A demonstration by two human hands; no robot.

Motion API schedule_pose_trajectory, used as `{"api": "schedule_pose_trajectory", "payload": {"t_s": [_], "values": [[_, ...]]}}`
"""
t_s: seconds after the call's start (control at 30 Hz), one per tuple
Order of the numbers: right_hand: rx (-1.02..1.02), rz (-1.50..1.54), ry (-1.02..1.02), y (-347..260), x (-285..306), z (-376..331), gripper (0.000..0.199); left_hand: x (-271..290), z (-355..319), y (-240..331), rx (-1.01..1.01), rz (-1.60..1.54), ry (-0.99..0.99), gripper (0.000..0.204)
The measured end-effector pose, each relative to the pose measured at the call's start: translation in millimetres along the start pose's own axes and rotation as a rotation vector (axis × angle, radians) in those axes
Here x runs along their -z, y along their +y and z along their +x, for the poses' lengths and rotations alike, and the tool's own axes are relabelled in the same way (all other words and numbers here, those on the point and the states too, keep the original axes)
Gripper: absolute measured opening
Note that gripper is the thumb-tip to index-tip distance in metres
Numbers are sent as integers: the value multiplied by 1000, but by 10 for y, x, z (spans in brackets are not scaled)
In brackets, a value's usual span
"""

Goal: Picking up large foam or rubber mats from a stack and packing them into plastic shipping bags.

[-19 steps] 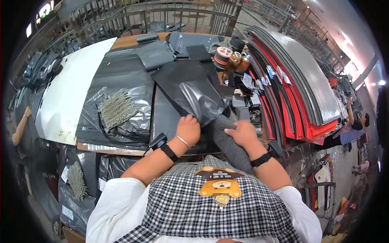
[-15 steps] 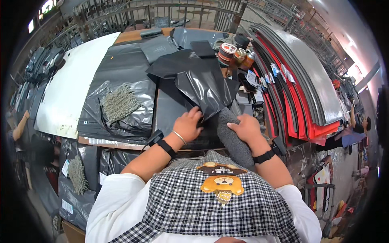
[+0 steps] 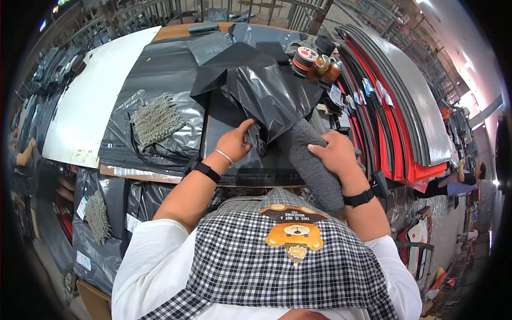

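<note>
At table edge, left hand [image 3: 234, 143] gripping black bag [image 3: 266, 98], right hand [image 3: 335, 154] gripping grey roll [image 3: 314, 165]

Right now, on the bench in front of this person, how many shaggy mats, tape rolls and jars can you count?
Shaggy mats: 2, one rolled under the right hand, one flat inside a clear bag.
Tape rolls: 1, a stack too blurred to split.
Jars: 2, and.
Total: 5.
The left hand grips a grey bag.
</note>
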State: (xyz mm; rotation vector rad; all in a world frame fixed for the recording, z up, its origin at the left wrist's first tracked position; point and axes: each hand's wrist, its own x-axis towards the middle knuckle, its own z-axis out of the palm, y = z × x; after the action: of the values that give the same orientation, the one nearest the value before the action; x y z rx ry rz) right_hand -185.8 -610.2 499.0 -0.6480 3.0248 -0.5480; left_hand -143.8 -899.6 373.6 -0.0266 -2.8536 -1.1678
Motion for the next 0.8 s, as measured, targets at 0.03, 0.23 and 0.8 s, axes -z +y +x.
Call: {"api": "schedule_pose_trajectory", "payload": {"t_s": [0.03, 0.23, 0.8], "values": [[2, -4, -1, -23, 33, 0, 45, 3, 46, -10, 1, -4, 2, 66], [62, 9, 39, -30, 90, 9, 43, -69, 281, -147, -92, -37, 30, 44], [205, -127, 492, -286, 1161, 45, 28, 410, -297, 166, 168, 64, -178, 70]]}}
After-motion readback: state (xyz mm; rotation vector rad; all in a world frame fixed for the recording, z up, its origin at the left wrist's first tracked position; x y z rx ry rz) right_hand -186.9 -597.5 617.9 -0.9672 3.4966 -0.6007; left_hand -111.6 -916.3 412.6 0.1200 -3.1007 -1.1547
